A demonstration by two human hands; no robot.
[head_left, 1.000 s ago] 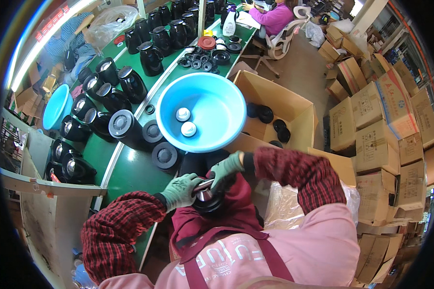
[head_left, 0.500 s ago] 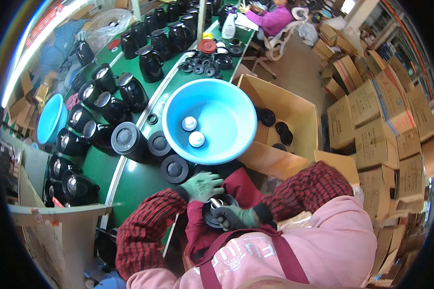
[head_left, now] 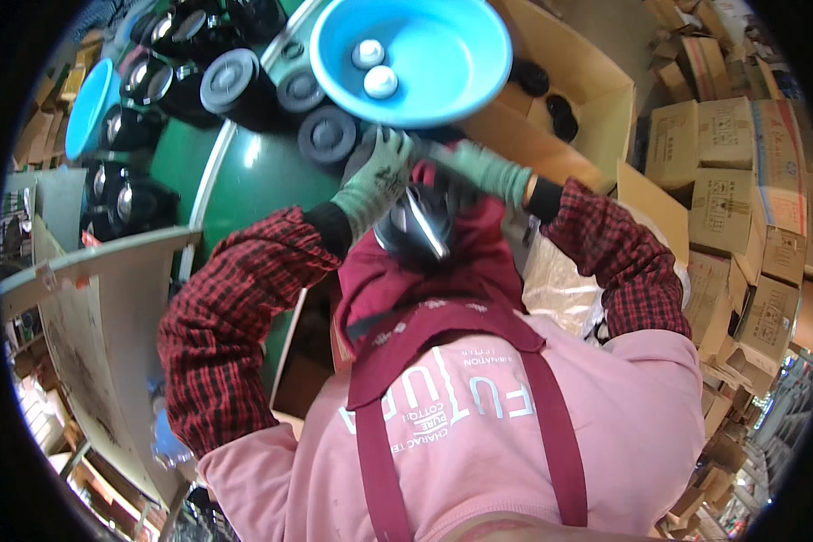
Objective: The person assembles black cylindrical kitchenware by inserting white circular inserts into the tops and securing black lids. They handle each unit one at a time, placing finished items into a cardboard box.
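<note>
A glossy black jug [head_left: 415, 226] with a bright silvery streak lies tilted in my lap, against the dark red apron. My left hand [head_left: 379, 176], in a green and grey glove, is closed at its far end; the fingertips are partly hidden. From the other side my right hand [head_left: 483, 172], gloved alike, reaches to the same end. Motion smears its fingers, so their grip is unclear. Just beyond the hands is a light blue basin [head_left: 413, 117] holding two small white round pieces [head_left: 380, 82]. Left of it lie black round lids [head_left: 327, 135].
Several black jugs [head_left: 134, 203] stand on the green table [head_left: 253, 172] at left, near another blue basin [head_left: 90, 108]. An open carton [head_left: 596, 99] with black round parts is right of the basin. Cardboard boxes [head_left: 727, 194] are stacked at far right. A pale panel [head_left: 108, 361] stands at left.
The view has tipped down toward my lap, so the basin and table sit higher. My right hand has moved from the round black piece in my lap to the jug's far end, beside my left.
</note>
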